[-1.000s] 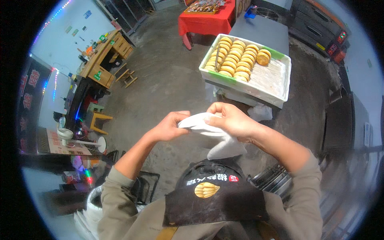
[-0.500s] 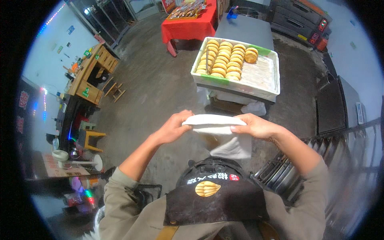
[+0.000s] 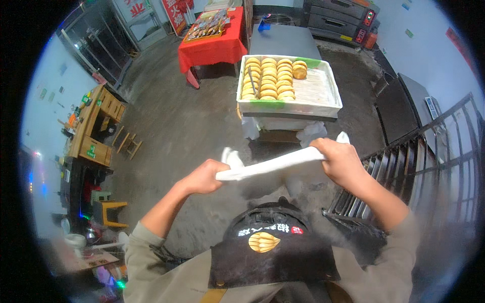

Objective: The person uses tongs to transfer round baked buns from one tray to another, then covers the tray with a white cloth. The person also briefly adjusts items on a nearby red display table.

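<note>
A white cloth [image 3: 275, 164] is stretched in a narrow band between my two hands, in front of my dark apron [image 3: 273, 252]. My left hand [image 3: 204, 177] is closed round one end, with a loose flap sticking up beside it. Around the other end my right hand [image 3: 337, 157] is wrapped, held a little higher, and a tip of cloth pokes out above the fist. Beyond the cloth stands a white tray [image 3: 319, 107] with rows of round golden flatbreads [image 3: 269, 78], and tongs [image 3: 252, 81] lie on them.
A rack of metal trays [image 3: 376, 174] is close on my right. Farther off are a table with a red cloth [image 3: 212, 50], a grey worktop [image 3: 285, 41] and a deck oven [image 3: 336, 20]. At left stand a wooden desk [image 3: 96, 126] and a yellow-legged stool [image 3: 112, 213].
The cloth has gone from a folded, hanging shape to a taut narrow band. My hands are farther apart, the right one raised. The view has shifted.
</note>
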